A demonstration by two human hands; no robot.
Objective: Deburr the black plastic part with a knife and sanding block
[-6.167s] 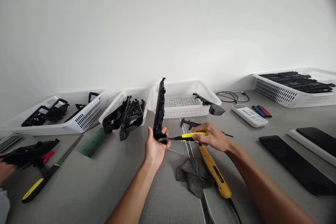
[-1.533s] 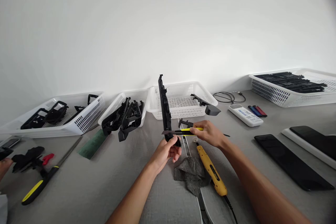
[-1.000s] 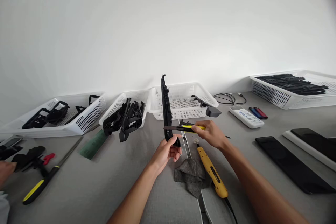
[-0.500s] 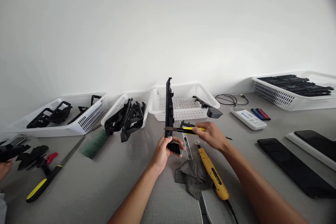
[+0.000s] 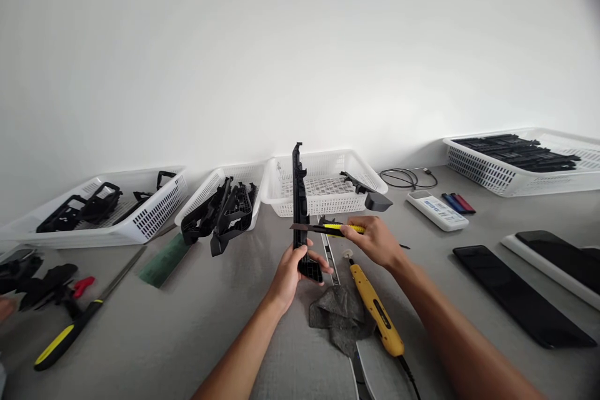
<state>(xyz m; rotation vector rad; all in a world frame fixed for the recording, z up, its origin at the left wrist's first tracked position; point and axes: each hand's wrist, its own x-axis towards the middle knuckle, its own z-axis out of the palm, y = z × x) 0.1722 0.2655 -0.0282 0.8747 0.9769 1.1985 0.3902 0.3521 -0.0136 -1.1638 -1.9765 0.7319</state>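
Note:
My left hand (image 5: 288, 273) is closed round the lower end of a long, narrow black plastic part (image 5: 299, 200), which it keeps upright above the table. In my right hand (image 5: 372, 240) is a yellow and black utility knife (image 5: 344, 229), gripped by the handle. Its dark blade lies across the black part, just above my left fingers; whether the edge cuts in cannot be made out. Below my hands lie a crumpled grey cloth (image 5: 338, 319) and a yellow corded power tool (image 5: 379, 312). Behind the knife a dark caliper-like tool (image 5: 328, 222) is partly hidden.
White baskets (image 5: 323, 205) with black parts line the wall. To the left lie a yellow-black file (image 5: 70, 340), a green sheet (image 5: 164, 261) and another person's hand (image 5: 5, 308) at the edge. A black phone-like slab (image 5: 522, 297) and a white device (image 5: 437, 210) are on the right.
My view has turned slightly, so the table things sit a little further left. Both hands keep their grips, and the blade remains across the black part at nearly the same height.

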